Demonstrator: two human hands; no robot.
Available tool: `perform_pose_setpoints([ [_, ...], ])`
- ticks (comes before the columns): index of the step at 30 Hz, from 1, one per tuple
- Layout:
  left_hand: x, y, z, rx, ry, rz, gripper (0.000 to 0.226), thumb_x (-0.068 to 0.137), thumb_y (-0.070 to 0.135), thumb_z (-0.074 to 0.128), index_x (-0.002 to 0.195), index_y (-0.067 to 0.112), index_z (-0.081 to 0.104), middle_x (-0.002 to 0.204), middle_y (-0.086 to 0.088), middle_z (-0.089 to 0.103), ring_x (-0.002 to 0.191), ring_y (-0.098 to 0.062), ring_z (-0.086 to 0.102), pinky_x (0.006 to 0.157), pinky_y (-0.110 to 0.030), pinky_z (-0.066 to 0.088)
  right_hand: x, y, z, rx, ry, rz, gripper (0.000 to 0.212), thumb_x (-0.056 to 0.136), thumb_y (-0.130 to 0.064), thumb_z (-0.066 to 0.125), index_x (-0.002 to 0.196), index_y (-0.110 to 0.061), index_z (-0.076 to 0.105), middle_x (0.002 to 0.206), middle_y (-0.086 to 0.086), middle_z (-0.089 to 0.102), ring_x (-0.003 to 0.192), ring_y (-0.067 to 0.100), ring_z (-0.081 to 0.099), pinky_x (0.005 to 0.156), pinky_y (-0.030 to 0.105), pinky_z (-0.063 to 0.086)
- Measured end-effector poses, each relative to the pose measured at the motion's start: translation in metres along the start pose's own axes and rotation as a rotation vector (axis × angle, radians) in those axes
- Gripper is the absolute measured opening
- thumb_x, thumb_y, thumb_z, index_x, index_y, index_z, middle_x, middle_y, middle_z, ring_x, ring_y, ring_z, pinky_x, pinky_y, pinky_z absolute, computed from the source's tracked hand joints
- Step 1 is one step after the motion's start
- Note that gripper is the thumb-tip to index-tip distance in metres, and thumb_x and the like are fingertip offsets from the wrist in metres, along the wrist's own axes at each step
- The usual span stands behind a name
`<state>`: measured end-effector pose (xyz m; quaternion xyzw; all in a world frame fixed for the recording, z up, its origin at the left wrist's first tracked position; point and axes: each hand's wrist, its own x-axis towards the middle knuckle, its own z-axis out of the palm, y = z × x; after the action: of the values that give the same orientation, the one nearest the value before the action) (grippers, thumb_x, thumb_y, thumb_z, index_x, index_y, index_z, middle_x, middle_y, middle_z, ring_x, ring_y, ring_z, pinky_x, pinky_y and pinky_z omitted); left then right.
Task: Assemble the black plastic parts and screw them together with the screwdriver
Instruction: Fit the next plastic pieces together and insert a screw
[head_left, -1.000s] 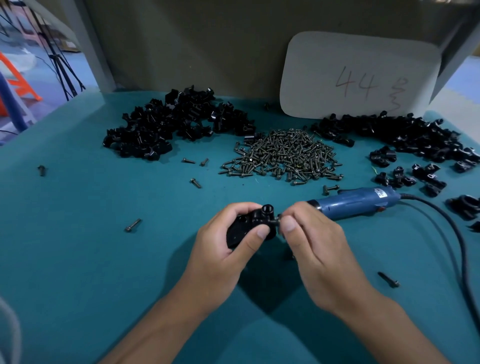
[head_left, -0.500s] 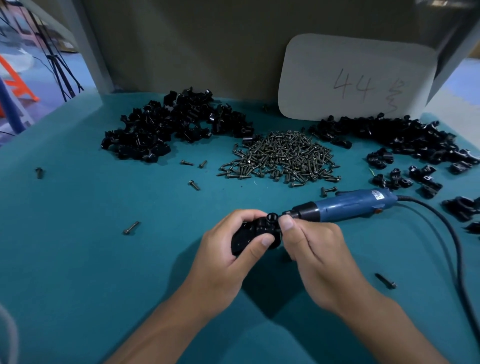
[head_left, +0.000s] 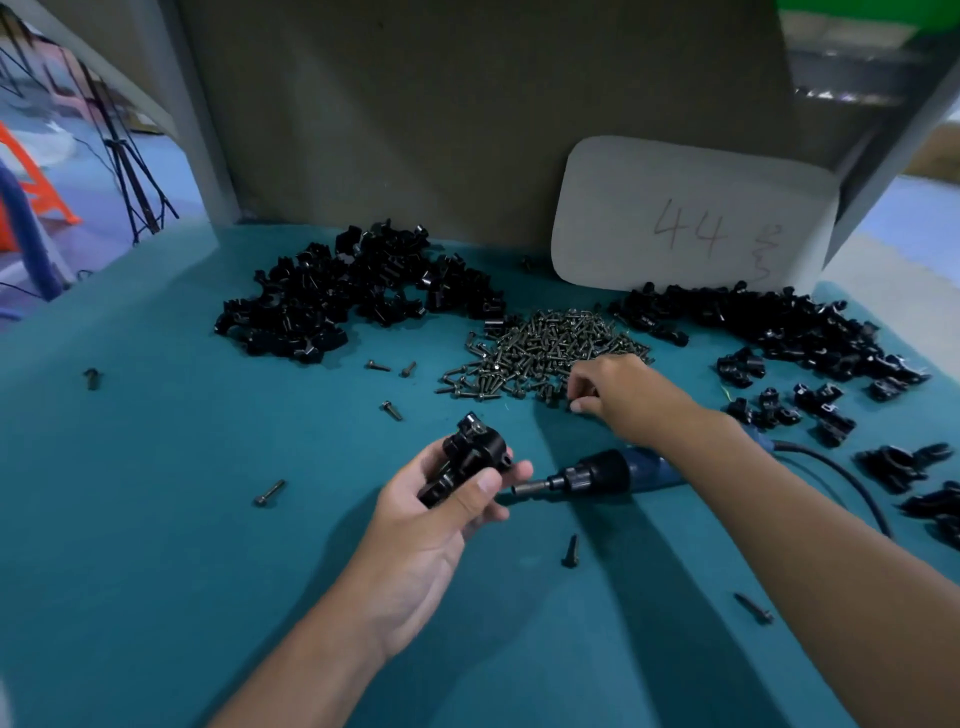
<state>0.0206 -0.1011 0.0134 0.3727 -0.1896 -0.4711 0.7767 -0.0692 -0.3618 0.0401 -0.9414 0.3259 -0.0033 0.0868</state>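
Since a second ago, right hand (head_left: 618, 387) off to the screw pile (head_left: 545, 353) near the worktop's back edge, fingertips pinching there, grip unclear; left hand (head_left: 447, 499) clutching the black part (head_left: 467, 460) mid-worktop; risks fumbling the screw or nudging the idle screwdriver (head_left: 602, 473).

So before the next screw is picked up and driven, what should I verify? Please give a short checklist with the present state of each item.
1. Black assembly is gripped in the left hand: ok.
2. Right hand is at the near edge of the screw pile: ok.
3. A screw is pinched in its fingertips: cannot tell.
4. Screwdriver lies on the table, within reach under the right forearm: ok.
5. Open screw hole on the assembly faces up: cannot tell.
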Motion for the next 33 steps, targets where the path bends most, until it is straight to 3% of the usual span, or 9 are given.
perform_pose_setpoints([
  [3,0.0,0.004,0.0,-0.13,-0.006,-0.068,0.045,0.076,0.002,0.072,0.12,-0.003,0.061,0.111,-0.015,0.074,0.106,-0.03,0.073,0.072,-0.024,0.06,-0.001,0.0,0.001,-0.103,0.018,-0.014,0.012,0.095,-0.026,0.069,0.091,-0.027,0.058,0.094,0.001,0.064,0.083,0.02,0.061,0.075,0.04,0.055],
  [8,-0.001,0.005,-0.002,-0.244,-0.044,-0.165,0.028,0.08,-0.002,0.066,0.107,0.001,0.074,0.111,-0.017,0.073,0.097,-0.027,0.075,0.071,-0.027,0.061,-0.012,-0.002,-0.001,-0.156,0.018,-0.034,0.017,0.1,-0.017,0.063,0.117,-0.019,0.062,0.105,0.007,0.066,0.088,0.021,0.063,0.081,0.04,0.058],
  [10,-0.001,0.005,-0.003,-0.236,-0.045,-0.186,0.033,0.078,-0.001,0.074,0.111,0.002,0.073,0.112,-0.016,0.073,0.096,-0.026,0.074,0.072,-0.028,0.06,-0.024,-0.011,-0.014,0.032,0.161,-0.014,0.016,0.102,-0.017,0.059,0.116,-0.021,0.067,0.106,0.002,0.069,0.083,0.006,0.061,0.075,0.019,0.054],
  [12,0.0,0.006,-0.004,-0.216,-0.045,-0.189,0.042,0.067,0.004,0.082,0.109,0.004,0.075,0.112,-0.016,0.073,0.094,-0.025,0.072,0.072,-0.028,0.059,-0.049,-0.028,-0.03,0.328,0.337,-0.046,0.015,0.1,-0.025,0.06,0.1,-0.036,0.071,0.09,-0.015,0.071,0.069,-0.006,0.056,0.061,0.006,0.042],
  [16,0.001,0.005,-0.005,-0.219,-0.021,-0.188,0.056,0.059,0.005,0.085,0.113,0.005,0.07,0.113,-0.017,0.073,0.093,-0.024,0.073,0.071,-0.027,0.058,-0.117,-0.078,-0.033,0.776,0.394,-0.261,0.008,0.09,-0.039,0.068,0.096,-0.04,0.072,0.084,-0.02,0.072,0.071,-0.001,0.064,0.061,0.009,0.046],
  [19,0.001,0.004,-0.005,-0.19,-0.01,-0.176,0.068,0.058,0.008,0.085,0.121,0.004,0.063,0.116,-0.015,0.074,0.092,-0.021,0.074,0.073,-0.024,0.059,-0.135,-0.093,-0.01,0.864,0.441,-0.257,0.009,0.087,-0.032,0.071,0.095,-0.033,0.075,0.084,-0.019,0.074,0.074,0.002,0.068,0.065,0.011,0.048],
  [21,0.001,0.004,-0.005,-0.174,-0.026,-0.17,0.059,0.058,0.009,0.088,0.115,0.005,0.072,0.116,-0.015,0.074,0.092,-0.019,0.074,0.071,-0.023,0.058,-0.137,-0.094,0.004,0.92,0.485,-0.225,0.01,0.085,-0.031,0.07,0.093,-0.031,0.076,0.083,-0.017,0.074,0.072,0.002,0.068,0.064,0.011,0.048],
  [27,0.001,0.002,-0.006,-0.135,-0.124,-0.191,0.059,0.051,0.016,0.102,0.105,0.014,0.08,0.121,-0.016,0.072,0.096,-0.02,0.073,0.078,-0.025,0.058,-0.136,-0.09,0.018,0.925,0.558,-0.21,0.011,0.088,-0.03,0.07,0.097,-0.028,0.077,0.086,-0.018,0.075,0.078,0.003,0.071,0.066,0.011,0.051],
  [33,0.0,0.004,-0.004,-0.119,-0.16,-0.171,0.055,0.056,0.015,0.099,0.107,0.011,0.079,0.113,-0.014,0.072,0.095,-0.019,0.071,0.078,-0.025,0.058,-0.137,-0.089,0.017,0.679,0.651,-0.284,0.008,0.088,-0.018,0.075,0.096,-0.019,0.078,0.084,-0.017,0.073,0.079,-0.002,0.069,0.071,0.007,0.048],
])
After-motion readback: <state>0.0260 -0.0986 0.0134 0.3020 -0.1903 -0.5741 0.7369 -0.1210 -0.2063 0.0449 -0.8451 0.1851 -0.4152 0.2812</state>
